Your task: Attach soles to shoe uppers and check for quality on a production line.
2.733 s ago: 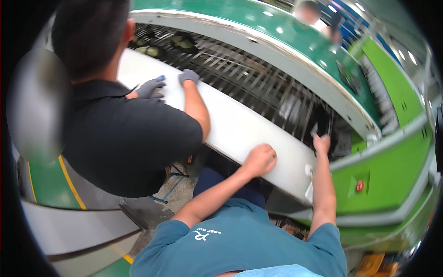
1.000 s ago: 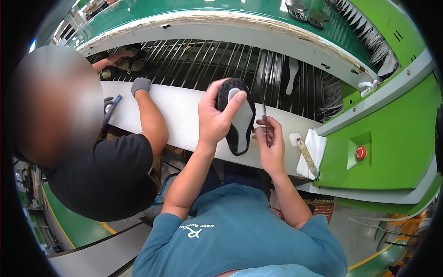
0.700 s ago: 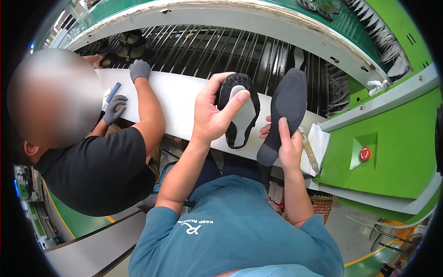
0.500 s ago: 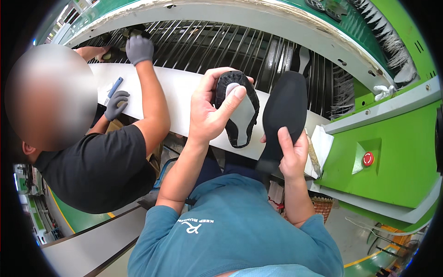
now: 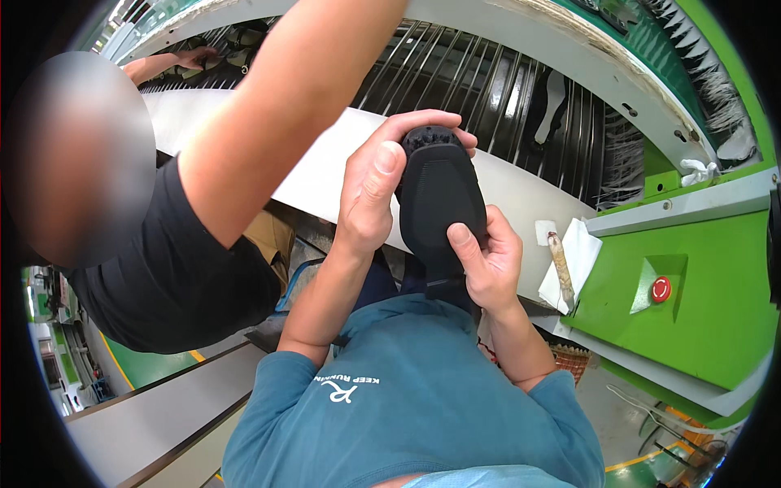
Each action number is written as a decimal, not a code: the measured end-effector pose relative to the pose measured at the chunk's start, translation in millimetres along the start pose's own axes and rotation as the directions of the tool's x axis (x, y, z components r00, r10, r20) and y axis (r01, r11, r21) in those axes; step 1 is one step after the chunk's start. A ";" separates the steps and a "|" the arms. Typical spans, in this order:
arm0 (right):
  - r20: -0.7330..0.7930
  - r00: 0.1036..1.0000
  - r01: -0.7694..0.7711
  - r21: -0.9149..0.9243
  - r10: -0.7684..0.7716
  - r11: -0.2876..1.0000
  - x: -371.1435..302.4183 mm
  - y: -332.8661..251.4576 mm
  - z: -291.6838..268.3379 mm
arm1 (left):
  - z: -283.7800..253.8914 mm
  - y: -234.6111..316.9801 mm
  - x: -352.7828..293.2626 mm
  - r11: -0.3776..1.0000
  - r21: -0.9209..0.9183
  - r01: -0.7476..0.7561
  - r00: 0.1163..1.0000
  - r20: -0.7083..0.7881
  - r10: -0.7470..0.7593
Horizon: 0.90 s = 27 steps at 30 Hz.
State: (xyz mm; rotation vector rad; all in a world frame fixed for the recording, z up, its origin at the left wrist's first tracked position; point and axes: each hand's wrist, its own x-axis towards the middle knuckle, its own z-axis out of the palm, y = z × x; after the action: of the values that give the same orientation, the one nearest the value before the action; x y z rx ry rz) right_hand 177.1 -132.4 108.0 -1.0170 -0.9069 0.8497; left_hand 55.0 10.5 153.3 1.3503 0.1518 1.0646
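My left hand (image 5: 370, 191) is closed around a black shoe upper (image 5: 425, 137), whose gathered toe edge shows beyond the sole. Over the upper's underside lies a flat black shoe sole (image 5: 438, 191), covering most of it. The lower part of that sole is gripped by my right hand (image 5: 492, 264), thumb on its outer face and fingers behind. Whether the two pieces touch along their whole length cannot be seen.
Beyond a white ledge (image 5: 325, 175) runs a metal roller conveyor (image 5: 439, 69) bearing another shoe upper (image 5: 553, 106). A co-worker's arm (image 5: 277, 122) reaches across at left. A stick-like tool (image 5: 560, 264) lies on white paper beside a green machine with a red button (image 5: 661, 289).
My right hand has brought the sole left onto the upper's underside, which was uncovered before. The co-worker's arm has swung over the conveyor, nearer to me.
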 end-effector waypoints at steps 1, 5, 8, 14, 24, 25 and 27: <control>-0.004 1.000 -0.007 -0.013 0.007 1.000 0.7 1.8 -0.5 | 1.1 2.0 0.1 0.999 0.033 0.000 1.000 -0.011 0.000; 0.005 0.999 -0.041 -0.013 0.041 0.999 3.3 7.8 -0.2 | 5.4 9.3 -0.3 0.986 0.163 0.017 0.998 -0.061 -0.007; -0.009 0.999 -0.042 -0.010 0.042 0.999 2.2 1.1 5.1 | 2.2 8.7 -2.3 0.980 0.199 0.011 0.998 -0.070 0.003; 0.018 1.000 -0.019 0.006 0.019 1.000 2.4 1.4 -0.5 | 2.2 8.6 -1.4 0.991 0.132 -0.020 0.999 -0.043 0.026; 0.013 1.000 -0.018 0.052 0.017 0.998 2.5 -1.0 2.1 | 2.6 6.5 -1.9 0.993 0.115 -0.021 0.999 -0.044 0.027; 0.012 1.000 -0.018 0.034 0.018 0.999 2.7 -0.8 2.1 | 2.3 6.4 -1.9 0.992 0.121 -0.034 0.998 -0.044 0.039; 0.010 1.000 -0.018 0.015 0.018 1.000 3.0 0.0 1.6 | 2.1 6.4 -1.8 0.991 0.128 -0.046 0.998 -0.044 0.052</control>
State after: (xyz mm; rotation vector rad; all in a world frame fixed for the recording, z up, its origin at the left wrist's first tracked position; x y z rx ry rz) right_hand 176.8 -129.1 109.1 -1.0098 -0.8997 0.8769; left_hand 51.9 6.8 158.4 1.4501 0.2260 1.1446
